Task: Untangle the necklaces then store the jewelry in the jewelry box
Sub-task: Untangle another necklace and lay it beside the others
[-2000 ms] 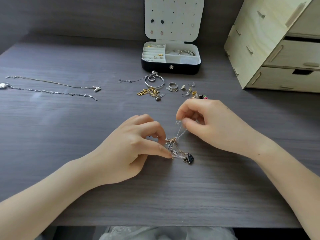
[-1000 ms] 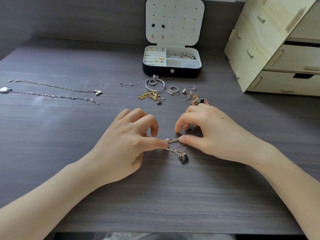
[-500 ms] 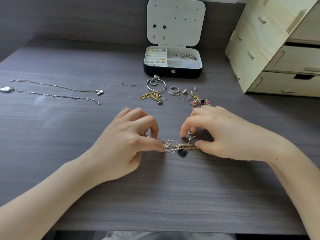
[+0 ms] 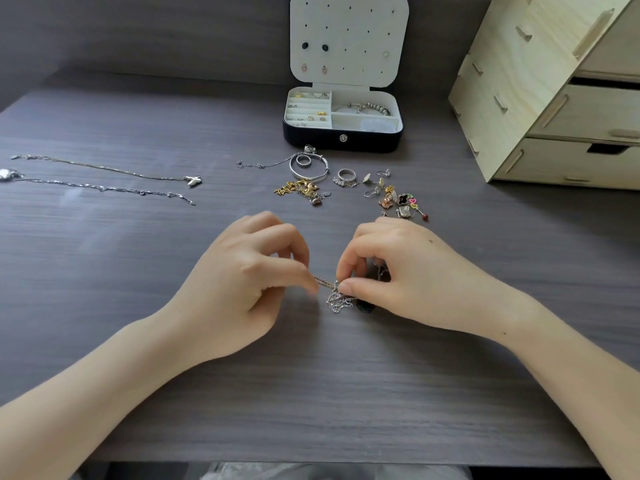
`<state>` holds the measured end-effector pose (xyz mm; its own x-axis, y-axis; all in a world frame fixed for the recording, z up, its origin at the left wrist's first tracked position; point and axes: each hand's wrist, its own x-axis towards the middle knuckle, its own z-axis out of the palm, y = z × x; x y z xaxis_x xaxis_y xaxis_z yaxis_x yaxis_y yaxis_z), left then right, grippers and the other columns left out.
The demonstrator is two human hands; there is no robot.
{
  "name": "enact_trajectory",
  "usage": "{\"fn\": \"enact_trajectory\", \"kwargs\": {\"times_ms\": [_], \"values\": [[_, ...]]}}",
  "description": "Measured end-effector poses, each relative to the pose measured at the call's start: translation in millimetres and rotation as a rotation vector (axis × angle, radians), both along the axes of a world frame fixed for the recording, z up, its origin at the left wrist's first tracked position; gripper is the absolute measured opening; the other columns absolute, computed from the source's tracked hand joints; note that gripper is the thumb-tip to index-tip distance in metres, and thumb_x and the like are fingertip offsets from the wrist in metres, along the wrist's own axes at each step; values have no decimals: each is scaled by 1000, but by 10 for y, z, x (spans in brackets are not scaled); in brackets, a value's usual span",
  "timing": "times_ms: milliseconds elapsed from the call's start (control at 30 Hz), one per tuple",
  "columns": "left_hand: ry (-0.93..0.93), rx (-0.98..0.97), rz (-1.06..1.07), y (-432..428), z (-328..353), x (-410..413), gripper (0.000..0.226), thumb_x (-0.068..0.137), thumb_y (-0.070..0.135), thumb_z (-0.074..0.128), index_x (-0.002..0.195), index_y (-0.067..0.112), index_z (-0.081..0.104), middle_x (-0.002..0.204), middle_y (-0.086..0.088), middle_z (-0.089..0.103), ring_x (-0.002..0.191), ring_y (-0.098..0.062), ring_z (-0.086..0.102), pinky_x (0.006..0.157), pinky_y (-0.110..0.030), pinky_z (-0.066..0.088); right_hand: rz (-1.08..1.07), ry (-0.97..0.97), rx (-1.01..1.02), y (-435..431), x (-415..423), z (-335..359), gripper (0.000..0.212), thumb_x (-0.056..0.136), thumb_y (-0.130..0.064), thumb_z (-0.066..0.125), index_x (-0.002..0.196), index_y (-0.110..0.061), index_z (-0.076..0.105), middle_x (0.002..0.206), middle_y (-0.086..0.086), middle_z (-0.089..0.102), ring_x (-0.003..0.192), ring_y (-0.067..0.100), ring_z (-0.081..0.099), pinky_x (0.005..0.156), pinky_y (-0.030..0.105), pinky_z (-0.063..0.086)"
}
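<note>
A knot of thin silver and gold necklace chains (image 4: 337,299) lies on the dark wooden table (image 4: 138,258) between both hands. My left hand (image 4: 242,282) pinches one strand at its left end. My right hand (image 4: 408,275) pinches the knot from the right, and its thumb hides most of a dark pendant. The black jewelry box (image 4: 343,138) stands open at the back, its white lid upright with earrings pinned in it. Two straightened necklaces (image 4: 104,178) lie at the far left.
Loose jewelry lies between the box and my hands: a silver bangle (image 4: 308,168), a gold chain pile (image 4: 301,190), a ring (image 4: 346,174) and several small earrings and charms (image 4: 398,199). A pale wooden drawer unit (image 4: 554,91) stands at the back right.
Both hands came lower and closer together. The chains, held up and stretched between the hands earlier, now sit bunched on the table, with the right hand moved in over the pendant.
</note>
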<state>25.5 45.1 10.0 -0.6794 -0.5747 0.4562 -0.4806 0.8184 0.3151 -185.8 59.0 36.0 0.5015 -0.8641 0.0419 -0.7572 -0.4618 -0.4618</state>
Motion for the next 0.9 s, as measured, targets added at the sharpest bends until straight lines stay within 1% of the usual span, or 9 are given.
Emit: {"fn": "enact_trajectory", "kwargs": {"times_ms": [67, 133, 200, 300, 400, 467, 667, 800, 900], "values": [[20, 20, 99, 2, 5, -22, 32, 70, -4, 48, 71, 19, 71, 80, 5, 59, 71, -21, 48, 61, -36, 41, 3, 20, 19, 7, 8, 12, 7, 81, -31, 70, 77, -30, 63, 73, -15, 55, 76, 5, 46, 73, 14, 29], [24, 78, 155, 4, 3, -51, 23, 73, 10, 50, 74, 20, 70, 80, 7, 57, 73, -21, 50, 64, -34, 41, 1, 25, 29, 12, -5, 32, 10, 79, -33, 71, 80, -31, 61, 74, -15, 53, 76, 3, 45, 72, 13, 29], [0, 139, 168, -10, -3, -81, 21, 75, 23, 49, 79, 23, 70, 82, 10, 56, 77, -19, 51, 69, -34, 41, -11, 28, 42, 10, -22, 60, 14, 77, -35, 72, 84, -30, 60, 75, -15, 52, 77, 3, 45, 72, 11, 29], [-32, 196, 158, -44, -4, -110, 19, 77, 32, 49, 82, 25, 66, 82, 11, 53, 77, -16, 49, 71, -27, 38, -36, 31, 75, 10, -29, 71, 14, 77, -36, 71, 87, -30, 62, 75, -12, 53, 77, 4, 46, 70, 10, 31], [-69, 166, 145, -72, -19, -111, 18, 82, 34, 48, 83, 23, 62, 83, 11, 50, 76, -13, 45, 69, -21, 33, -74, 9, 107, 7, -5, 58, 7, 80, -32, 69, 78, -29, 63, 73, -9, 57, 73, 5, 50, 65, 15, 34], [-100, 125, 138, -85, -38, -110, 20, 85, 33, 46, 82, 20, 60, 83, 9, 50, 76, -14, 44, 68, -20, 30, -82, 4, 119, 9, 4, 44, 8, 81, -29, 68, 74, -27, 64, 71, -9, 59, 70, 5, 51, 63, 15, 35], [-127, 64, 132, -94, -80, -125, 24, 89, 32, 42, 82, 16, 58, 84, 1, 55, 75, -18, 44, 68, -28, 34, -67, 31, 108, 22, 13, 45, 15, 87, -26, 62, 75, -30, 55, 73, -14, 52, 72, -2, 45, 67, 10, 32], [-41, 101, 150, -103, -78, -125, 22, 89, 30, 40, 83, 14, 54, 80, 8, 49, 75, -11, 39, 68, -18, 30, -73, -27, 94, 18, -15, 74, 21, 88, -24, 60, 72, -34, 49, 71, -17, 48, 73, -9, 44, 68, 8, 32], [16, 158, 163, -110, -74, -111, 23, 89, 31, 38, 84, 14, 52, 75, 19, 42, 71, 0, 35, 72, -7, 31, -91, -43, 39, 5, -9, 44, 14, 87, -26, 61, 76, -32, 54, 73, -15, 51, 74, -4, 45, 70, 9, 31]]}}
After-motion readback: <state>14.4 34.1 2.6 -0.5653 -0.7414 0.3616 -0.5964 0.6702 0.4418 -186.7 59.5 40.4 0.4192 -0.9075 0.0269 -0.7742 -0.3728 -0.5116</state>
